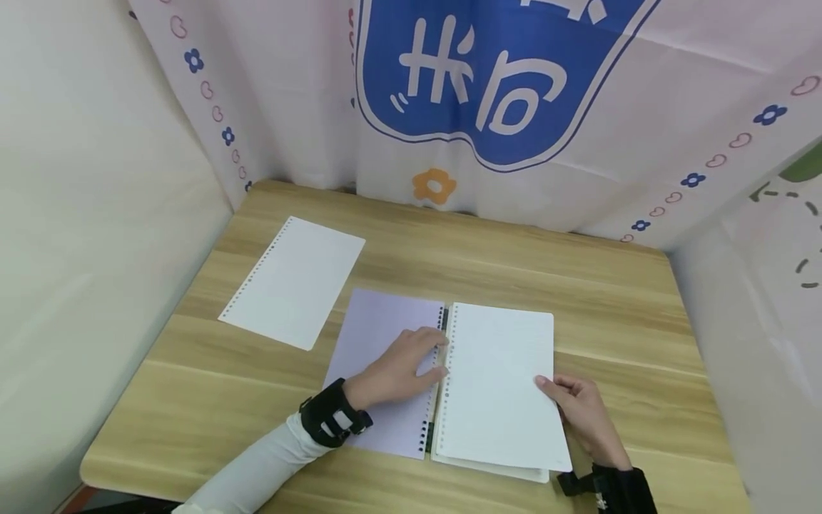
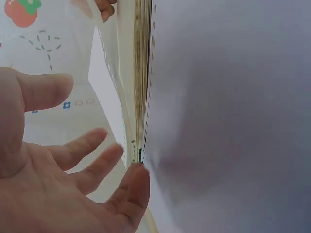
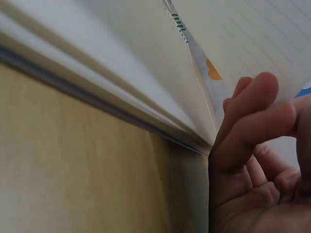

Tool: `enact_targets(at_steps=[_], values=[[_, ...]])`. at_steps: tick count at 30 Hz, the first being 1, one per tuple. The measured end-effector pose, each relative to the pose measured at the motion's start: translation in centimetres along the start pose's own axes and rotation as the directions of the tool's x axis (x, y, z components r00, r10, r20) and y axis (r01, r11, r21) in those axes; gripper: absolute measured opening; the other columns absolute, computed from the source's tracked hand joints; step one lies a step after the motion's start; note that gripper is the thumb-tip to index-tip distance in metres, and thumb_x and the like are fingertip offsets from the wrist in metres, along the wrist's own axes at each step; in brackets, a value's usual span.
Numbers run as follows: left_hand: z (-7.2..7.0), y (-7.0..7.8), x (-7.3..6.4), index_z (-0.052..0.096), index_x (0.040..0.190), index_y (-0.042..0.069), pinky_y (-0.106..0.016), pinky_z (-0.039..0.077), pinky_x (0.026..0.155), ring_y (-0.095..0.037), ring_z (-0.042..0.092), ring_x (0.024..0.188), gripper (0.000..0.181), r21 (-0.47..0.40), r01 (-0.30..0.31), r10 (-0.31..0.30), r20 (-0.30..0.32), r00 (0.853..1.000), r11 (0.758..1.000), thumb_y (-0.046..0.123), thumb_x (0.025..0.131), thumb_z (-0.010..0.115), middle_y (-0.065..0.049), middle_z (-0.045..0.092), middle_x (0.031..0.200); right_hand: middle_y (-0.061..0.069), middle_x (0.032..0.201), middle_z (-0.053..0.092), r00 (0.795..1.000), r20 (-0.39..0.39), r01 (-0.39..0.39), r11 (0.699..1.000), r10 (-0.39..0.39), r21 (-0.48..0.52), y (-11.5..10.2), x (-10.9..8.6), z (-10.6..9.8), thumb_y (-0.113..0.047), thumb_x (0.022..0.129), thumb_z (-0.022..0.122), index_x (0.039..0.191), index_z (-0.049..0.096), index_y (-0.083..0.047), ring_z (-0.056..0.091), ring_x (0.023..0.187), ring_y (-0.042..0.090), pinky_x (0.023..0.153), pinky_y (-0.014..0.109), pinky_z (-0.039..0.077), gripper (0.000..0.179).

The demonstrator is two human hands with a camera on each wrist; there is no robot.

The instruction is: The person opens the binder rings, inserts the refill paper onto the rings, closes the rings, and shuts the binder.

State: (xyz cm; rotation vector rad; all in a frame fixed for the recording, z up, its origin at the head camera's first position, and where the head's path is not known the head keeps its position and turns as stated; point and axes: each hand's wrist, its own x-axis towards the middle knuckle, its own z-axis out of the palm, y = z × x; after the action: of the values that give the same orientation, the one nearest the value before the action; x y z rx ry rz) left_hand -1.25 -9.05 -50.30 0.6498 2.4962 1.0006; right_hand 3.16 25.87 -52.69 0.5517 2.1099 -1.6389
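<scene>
An open loose-leaf notebook lies on the table, its lilac cover [image 1: 388, 314] turned to the left. Dark binding rings [image 1: 429, 437] show between the cover and the pages. Over the page stack, a white hole-punched sheet [image 1: 501, 385] sits slightly askew. My right hand [image 1: 581, 410] pinches this sheet at its right edge, thumb on top; in the right wrist view the sheet [image 3: 252, 39] is raised off the pages [image 3: 112, 63] below. Above the cover, my left hand [image 1: 398, 368] spreads its fingers beside the sheet's punched edge. The left wrist view shows its palm [image 2: 43, 179] and loosely bent fingers.
A loose white punched sheet [image 1: 292, 282] lies at the back left of the wooden table [image 1: 514, 257]. A printed curtain [image 1: 308, 107] hangs behind the table's far edge, with pale walls of cloth [image 1: 96, 214] at the sides.
</scene>
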Motion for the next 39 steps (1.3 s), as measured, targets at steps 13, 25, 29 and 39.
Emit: enact_targets(at_steps=[13,25,29,39], values=[[0.8,1.4,0.8,0.034,0.168,0.016,-0.065,0.019,0.127,-0.041,0.017,0.162,0.069,0.185,0.059,-0.08,0.113,0.99,0.981,0.045,0.109,0.056,-0.003,0.015,0.18,0.0,0.064,0.064,1.0,0.024,0.001,1.0,0.0,-0.026,0.5,0.2,0.4,-0.034,0.101,0.076,0.103,0.075,0.004,0.051,0.052,0.012,0.05,0.026,0.047,0.039],[1.3,1.5,1.6,0.038,0.167,0.018,-0.064,0.019,0.127,-0.041,0.018,0.161,0.067,0.289,0.081,-0.119,0.117,0.986,0.954,0.046,0.109,0.056,-0.005,0.016,0.18,-0.002,0.062,0.062,0.999,0.034,-0.002,0.999,0.003,-0.038,0.6,0.4,0.4,-0.035,0.103,0.074,0.108,0.075,0.004,0.047,0.05,0.011,0.049,0.025,0.042,0.039],[1.2,1.6,1.7,0.04,0.166,0.018,-0.064,0.02,0.126,-0.042,0.019,0.16,0.068,0.301,0.071,-0.111,0.119,0.987,0.951,0.047,0.108,0.058,-0.007,0.016,0.18,-0.003,0.06,0.058,0.999,0.048,0.015,0.999,-0.013,-0.042,0.7,0.3,0.2,-0.034,0.103,0.074,0.1,0.074,0.002,0.044,0.049,0.011,0.049,0.024,0.041,0.036],[1.0,1.5,0.3,0.032,0.17,0.025,-0.07,0.012,0.127,-0.045,0.005,0.164,0.093,0.278,0.012,-0.078,0.227,0.971,0.961,0.054,0.094,0.077,-0.002,0.001,0.182,-0.003,0.063,0.058,0.996,0.093,0.009,1.0,-0.006,-0.029,0.5,0.0,-0.6,-0.032,0.104,0.072,0.116,0.07,0.003,0.044,0.052,0.009,0.05,0.022,0.036,0.037]])
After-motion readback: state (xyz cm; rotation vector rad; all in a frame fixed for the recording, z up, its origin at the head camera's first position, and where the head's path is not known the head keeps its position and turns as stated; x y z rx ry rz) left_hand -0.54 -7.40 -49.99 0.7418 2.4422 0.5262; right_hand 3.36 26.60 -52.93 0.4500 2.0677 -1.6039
